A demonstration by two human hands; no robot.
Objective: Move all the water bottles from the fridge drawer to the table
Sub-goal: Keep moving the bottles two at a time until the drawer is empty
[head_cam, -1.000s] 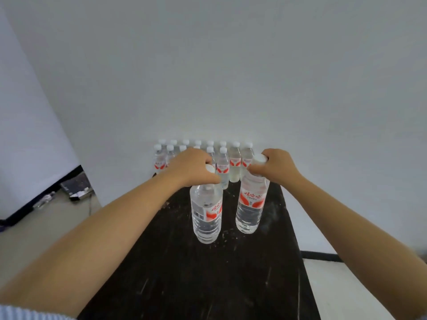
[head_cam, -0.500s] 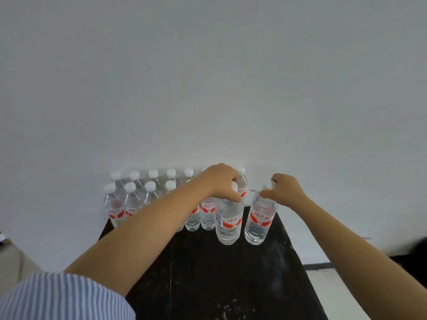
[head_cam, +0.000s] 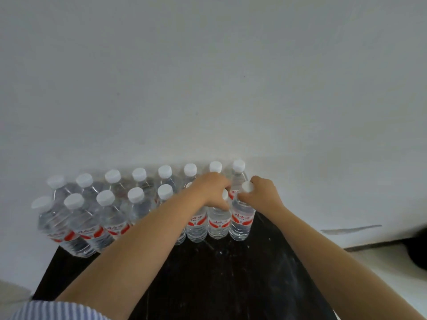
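Now both hands reach to the far end of the dark tabletop, each clasping the top of an upright water bottle. The left hand has its fingers curled over the neck of one bottle, whose white cap peeps out beside the knuckles. The right hand pinches the neck of the neighbouring bottle just under its white cap, which stands clear above the fingers. These two bottles stand side by side, touching or nearly so, with their bases on the tabletop and red-and-white labels facing the person. Beyond the hands and stretching away to the left of the left hand stand the other bottles in two close rows against the white wall, all upright with white caps. A blue-and-white striped sleeve shows low down by the left arm. Scratches and pale specks mark the tabletop beneath the forearms.
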